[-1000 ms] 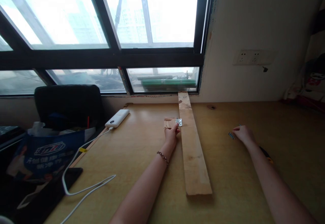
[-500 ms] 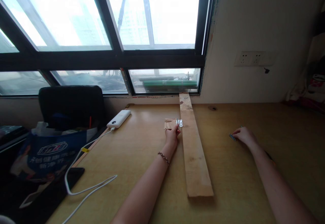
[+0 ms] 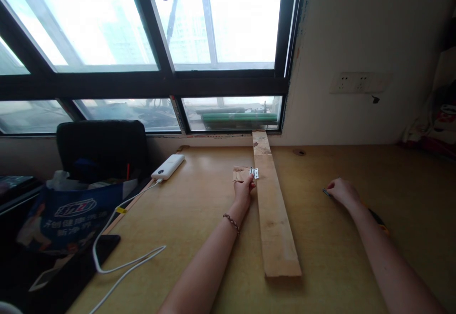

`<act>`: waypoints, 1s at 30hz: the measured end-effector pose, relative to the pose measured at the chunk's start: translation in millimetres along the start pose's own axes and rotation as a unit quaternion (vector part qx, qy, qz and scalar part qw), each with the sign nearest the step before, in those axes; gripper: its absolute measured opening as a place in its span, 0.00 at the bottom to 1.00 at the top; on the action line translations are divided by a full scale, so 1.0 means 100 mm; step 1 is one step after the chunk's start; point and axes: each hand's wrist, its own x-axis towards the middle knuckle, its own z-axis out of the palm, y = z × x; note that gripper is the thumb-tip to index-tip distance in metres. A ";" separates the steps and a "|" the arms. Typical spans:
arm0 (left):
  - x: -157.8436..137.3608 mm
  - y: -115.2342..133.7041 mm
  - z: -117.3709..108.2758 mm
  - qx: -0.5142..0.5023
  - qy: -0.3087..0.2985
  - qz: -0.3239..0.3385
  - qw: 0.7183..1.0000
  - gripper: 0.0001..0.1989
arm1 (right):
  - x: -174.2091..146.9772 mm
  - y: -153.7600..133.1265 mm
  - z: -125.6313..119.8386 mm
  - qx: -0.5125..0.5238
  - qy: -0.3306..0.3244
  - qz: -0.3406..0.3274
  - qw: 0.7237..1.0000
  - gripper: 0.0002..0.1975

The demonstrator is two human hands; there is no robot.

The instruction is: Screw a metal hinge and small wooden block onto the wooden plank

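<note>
My left hand (image 3: 243,191) is closed, with the thumb pressing a silver metal hinge (image 3: 255,173). One leaf of that hinge lies at the left edge of a long wooden plank (image 3: 276,209); the other side meets a small wooden block (image 3: 241,172) just left of the plank. Over on the right, my right hand (image 3: 342,192) pinches a small, thin metal piece (image 3: 325,192) close to the tabletop. Its exact kind is too small to tell. Behind my right forearm a black-and-orange object (image 3: 378,221) is partly hidden.
A white power bank (image 3: 168,166) with a white cable (image 3: 124,267) lies on the wooden table (image 3: 199,219) at left. Beyond the table's left edge are a black chair (image 3: 101,145) and a blue bag (image 3: 76,214). The plank's far end reaches the window.
My right hand has turned slightly, so less of the metal piece shows and more of the black-and-orange object is visible. My left hand stays on the hinge; the view has shifted slightly.
</note>
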 end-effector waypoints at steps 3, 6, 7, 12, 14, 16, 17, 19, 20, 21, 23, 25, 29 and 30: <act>-0.01 0.01 0.01 0.005 0.008 0.002 1.000 0.17 | 0.02 0.00 -0.01 0.036 0.048 -0.001 0.998 0.07; -0.03 0.03 0.03 0.005 0.010 0.002 1.000 0.17 | -0.04 -0.16 -0.06 0.219 0.057 -0.013 0.974 0.09; -0.04 0.04 0.03 0.004 0.010 -0.001 1.000 0.16 | -0.08 -0.27 -0.09 0.313 0.029 -0.025 0.949 0.10; -0.06 0.07 0.06 0.008 0.027 -0.019 0.999 0.15 | -0.39 -1.19 -0.18 0.612 -0.123 -0.121 0.772 0.16; -0.06 0.08 0.07 0.009 0.029 -0.016 0.999 0.15 | -0.43 -1.60 -0.15 0.628 -0.125 -0.162 0.751 0.16; -0.05 0.07 0.07 0.009 0.026 -0.011 1.000 0.16 | -0.39 -1.95 -0.07 0.588 -0.081 -0.202 0.779 0.15; -0.05 0.07 0.06 0.008 0.023 -0.010 1.000 0.17 | -0.36 -2.09 -0.02 0.558 -0.053 -0.214 0.800 0.13; -0.05 0.07 0.06 0.005 0.019 -0.009 1.000 0.17 | -0.29 -2.28 0.11 0.508 0.002 -0.228 0.830 0.10; -0.05 0.07 0.05 0.005 0.019 -0.008 1.000 0.17 | -0.26 -2.33 0.17 0.491 0.019 -0.227 0.841 0.09; -0.05 0.07 0.05 0.005 0.019 -0.007 1.000 0.17 | -0.24 -2.36 0.22 0.476 0.033 -0.225 0.850 0.08; -0.05 0.07 0.04 0.007 0.018 -0.001 1.000 0.17 | -0.22 -2.38 0.29 0.449 0.051 -0.224 0.863 0.07; -0.05 0.07 0.04 0.008 0.013 0.004 1.000 0.17 | -0.22 -2.37 0.33 0.428 0.064 -0.232 0.871 0.06; -0.06 0.07 0.04 0.006 0.005 0.000 1.000 0.18 | -0.24 -2.34 0.32 0.406 0.079 -0.246 0.876 0.06; -0.06 0.07 0.05 0.009 0.004 -0.001 1.000 0.18 | -0.25 -2.33 0.31 0.400 0.082 -0.251 0.877 0.06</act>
